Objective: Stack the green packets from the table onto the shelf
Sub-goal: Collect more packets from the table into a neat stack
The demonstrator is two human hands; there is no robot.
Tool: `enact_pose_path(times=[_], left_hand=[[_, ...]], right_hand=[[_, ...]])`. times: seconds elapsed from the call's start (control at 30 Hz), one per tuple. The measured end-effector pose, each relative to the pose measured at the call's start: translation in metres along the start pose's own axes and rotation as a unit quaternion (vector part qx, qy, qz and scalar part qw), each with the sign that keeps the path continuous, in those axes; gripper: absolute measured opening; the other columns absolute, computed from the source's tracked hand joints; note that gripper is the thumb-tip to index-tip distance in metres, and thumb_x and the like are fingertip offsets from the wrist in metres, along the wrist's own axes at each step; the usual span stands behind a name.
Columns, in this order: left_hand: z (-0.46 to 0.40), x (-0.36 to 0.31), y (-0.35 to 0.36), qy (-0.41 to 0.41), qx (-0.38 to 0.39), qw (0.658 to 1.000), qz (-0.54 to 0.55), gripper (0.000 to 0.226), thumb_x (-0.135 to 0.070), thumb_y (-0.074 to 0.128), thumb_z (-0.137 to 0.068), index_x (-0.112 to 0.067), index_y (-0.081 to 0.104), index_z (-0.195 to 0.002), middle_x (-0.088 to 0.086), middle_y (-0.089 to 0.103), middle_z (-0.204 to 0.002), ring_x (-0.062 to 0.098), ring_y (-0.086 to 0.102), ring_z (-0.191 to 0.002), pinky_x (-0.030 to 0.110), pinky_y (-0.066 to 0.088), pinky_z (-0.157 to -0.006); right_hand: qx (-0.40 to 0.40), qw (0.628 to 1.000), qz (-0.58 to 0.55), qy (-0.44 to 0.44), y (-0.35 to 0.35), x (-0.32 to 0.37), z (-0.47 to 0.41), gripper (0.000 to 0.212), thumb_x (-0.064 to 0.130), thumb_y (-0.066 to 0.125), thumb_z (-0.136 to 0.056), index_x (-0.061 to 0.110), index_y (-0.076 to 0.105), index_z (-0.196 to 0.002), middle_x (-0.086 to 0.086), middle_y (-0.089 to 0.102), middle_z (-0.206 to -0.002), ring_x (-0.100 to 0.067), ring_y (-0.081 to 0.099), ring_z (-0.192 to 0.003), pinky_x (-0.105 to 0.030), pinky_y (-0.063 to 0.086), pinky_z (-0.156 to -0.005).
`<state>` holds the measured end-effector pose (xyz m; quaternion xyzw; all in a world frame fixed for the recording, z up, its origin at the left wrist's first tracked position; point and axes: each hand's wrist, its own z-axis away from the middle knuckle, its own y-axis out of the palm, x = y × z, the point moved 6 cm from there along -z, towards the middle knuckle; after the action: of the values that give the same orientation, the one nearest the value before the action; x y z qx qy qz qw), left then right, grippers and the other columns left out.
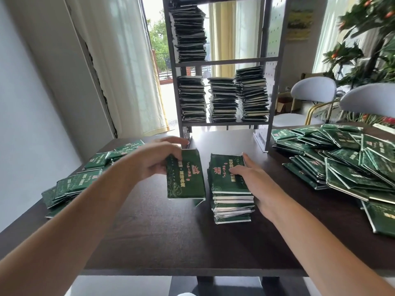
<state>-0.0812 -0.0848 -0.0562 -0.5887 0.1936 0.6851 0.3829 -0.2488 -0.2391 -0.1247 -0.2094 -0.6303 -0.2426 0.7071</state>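
Dark brown wooden counter (pixel 149 242): near edge and centre bare; loose green foil packets (pixel 342 159) heaped toward the right edge, a smaller scatter (pixel 74 184) at the left. Grey metal shelf (pixel 226 60) stands at the counter's far side. Upper tier holds one packet column (pixel 190 33) at left, room beside it; lower tier holds three columns (pixel 223 99), nearly filling it. Left hand (pixel 154 159), grip pinching one green packet (pixel 184 176) lifted off the counter. Right hand (pixel 254 180), grip spread, rests on a short packet stack (pixel 232 201) at centre.
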Motion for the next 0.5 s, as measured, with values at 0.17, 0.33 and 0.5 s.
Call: enact_pose_path(times=[0.17, 0.33, 0.5], left_hand=[[0.004, -0.027, 0.022, 0.023, 0.057, 0.993, 0.097, 0.045, 0.01, 0.05, -0.087, -0.015, 0.069, -0.12, 0.019, 0.063, -0.131, 0.031, 0.061, -0.116, 0.034, 0.056, -0.085], [-0.004, -0.031, 0.056, 0.007, 0.111, 0.993, 0.041, 0.044, 0.013, 0.056, -0.084, -0.008, 0.067, -0.121, 0.018, 0.067, -0.12, 0.027, 0.065, -0.108, 0.027, 0.061, -0.078], [-0.019, -0.024, 0.061, 0.007, 0.073, 0.961, -0.267, 0.03, -0.017, 0.078, -0.086, -0.016, 0.07, -0.115, 0.005, 0.073, -0.109, 0.015, 0.068, -0.1, 0.024, 0.06, -0.078]], right_hand=[[0.003, 0.999, 0.029, -0.022, 0.001, 0.008, 0.004, 0.076, 0.031, 0.062, -0.097, 0.051, 0.018, -0.155, 0.011, 0.022, -0.165, -0.023, 0.026, -0.15, -0.048, 0.021, -0.12], [0.008, 0.999, 0.011, -0.029, 0.003, 0.01, 0.008, 0.067, 0.037, 0.064, -0.097, 0.053, 0.028, -0.151, 0.01, 0.036, -0.159, -0.02, 0.036, -0.145, -0.049, 0.029, -0.121], [0.011, 1.0, 0.009, -0.014, -0.002, 0.007, 0.01, 0.064, 0.032, 0.064, -0.096, 0.051, 0.035, -0.149, 0.006, 0.041, -0.156, -0.022, 0.038, -0.144, -0.05, 0.032, -0.119]])
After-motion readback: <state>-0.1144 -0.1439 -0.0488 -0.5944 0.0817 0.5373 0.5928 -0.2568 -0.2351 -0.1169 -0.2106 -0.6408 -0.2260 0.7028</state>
